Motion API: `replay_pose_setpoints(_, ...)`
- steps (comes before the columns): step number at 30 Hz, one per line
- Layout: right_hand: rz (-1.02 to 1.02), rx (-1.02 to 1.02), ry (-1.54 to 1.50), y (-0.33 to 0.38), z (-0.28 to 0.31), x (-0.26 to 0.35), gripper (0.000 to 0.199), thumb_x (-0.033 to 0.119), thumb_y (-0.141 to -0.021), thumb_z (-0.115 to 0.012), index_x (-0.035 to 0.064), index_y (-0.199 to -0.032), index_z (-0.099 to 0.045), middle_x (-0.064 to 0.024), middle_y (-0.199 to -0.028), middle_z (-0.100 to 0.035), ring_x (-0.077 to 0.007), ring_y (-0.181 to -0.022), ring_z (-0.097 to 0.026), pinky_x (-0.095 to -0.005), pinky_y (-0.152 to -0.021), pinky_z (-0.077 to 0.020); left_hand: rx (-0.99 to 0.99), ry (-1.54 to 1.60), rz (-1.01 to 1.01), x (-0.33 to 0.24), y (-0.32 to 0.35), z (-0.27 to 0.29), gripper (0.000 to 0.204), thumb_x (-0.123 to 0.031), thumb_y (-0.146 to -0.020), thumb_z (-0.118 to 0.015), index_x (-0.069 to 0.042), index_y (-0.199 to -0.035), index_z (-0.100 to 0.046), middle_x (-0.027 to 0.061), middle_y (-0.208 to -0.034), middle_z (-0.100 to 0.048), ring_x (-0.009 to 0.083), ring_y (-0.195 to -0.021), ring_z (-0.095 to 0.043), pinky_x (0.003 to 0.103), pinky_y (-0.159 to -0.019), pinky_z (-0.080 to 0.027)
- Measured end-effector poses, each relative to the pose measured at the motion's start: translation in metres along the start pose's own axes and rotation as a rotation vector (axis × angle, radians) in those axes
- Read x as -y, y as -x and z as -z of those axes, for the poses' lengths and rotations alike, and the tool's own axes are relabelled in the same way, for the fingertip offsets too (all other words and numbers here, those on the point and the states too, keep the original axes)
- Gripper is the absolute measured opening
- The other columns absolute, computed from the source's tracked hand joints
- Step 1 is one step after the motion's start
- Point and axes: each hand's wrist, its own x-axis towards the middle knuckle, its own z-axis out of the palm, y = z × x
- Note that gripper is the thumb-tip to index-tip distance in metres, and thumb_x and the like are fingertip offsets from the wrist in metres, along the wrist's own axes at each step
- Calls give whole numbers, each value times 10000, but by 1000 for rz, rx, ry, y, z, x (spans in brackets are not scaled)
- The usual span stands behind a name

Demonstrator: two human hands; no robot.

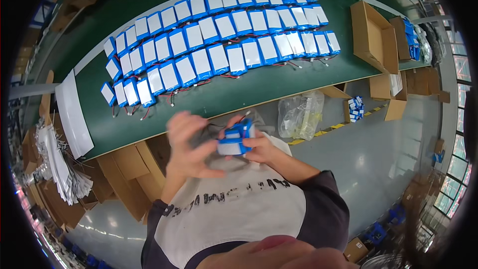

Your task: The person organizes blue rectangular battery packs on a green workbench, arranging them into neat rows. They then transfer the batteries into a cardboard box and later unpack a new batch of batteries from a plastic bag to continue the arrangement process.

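Note:
Several blue-and-white battery packs (231, 146) are bunched together in front of my body, with thin wires and a small connector sticking up from them. My right hand (260, 149) is closed around this bunch, its thumb over the near side. To the left of the packs, my left hand (186, 144) is raised with its fingers spread, slightly blurred, holding nothing. Beyond both hands, rows of similar battery packs (200, 65) lie on the green tabletop (279, 78), white faces up, with red and black leads showing along the rows.
An open cardboard box (374, 37) stands at the table's right end. Under the table edge lie a clear plastic bag (301, 114) and a box of battery packs (355, 108). At the left are a white sheet (74, 114), cardboard cartons (130, 174) and hanging white strips (62, 164).

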Motion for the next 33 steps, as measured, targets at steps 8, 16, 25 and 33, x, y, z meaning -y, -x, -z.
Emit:
replay_pose_setpoints(8, 825, -196, 208, 84, -99, 220, 361, 283, -1028, -678, 78, -1312, -591, -180, -1390, -582, -426, -1388, -516, -483, -981, -617, -110, -569, 555, 71, 6, 75, 473, -199, -929, -735, -67, -1366, -611, 182, -1459, -523, 377, -1342, -475, 477, -1122, -384)
replay_pose_setpoints(16, 1017, -1477, 2101, 112, -32, 393, 478, 286, -940, -818, 29, -1316, -675, -178, -1344, -644, -357, -1180, -655, -456, -1012, -532, 227, -429, 611, 110, 23, 95, 682, -316, -806, -801, -166, -1448, -629, 158, -1557, -498, 389, -1481, -393, 542, -1222, -317)
replay_pose_setpoints(25, 746, -491, 2315, 26, -20, 291, 550, 231, -772, -893, 87, -1274, -720, -126, -1361, -655, -329, -1282, -596, -439, -1078, -479, 302, -501, 608, 101, 18, 100, 811, -369, -703, -919, -189, -1443, -642, 133, -1441, -535, 360, -1293, -508, 495, -1091, -428)
replay_pose_setpoints(33, 744, -585, 2523, 45, -9, 273, 614, 317, -744, -930, 84, -1267, -707, -172, -1273, -629, -380, -1158, -599, -469, -998, -482, 246, -573, 590, 84, 28, 101, 609, -299, -756, -897, -126, -1294, -672, 153, -1316, -603, 376, -1214, -571, 475, -1047, -445)
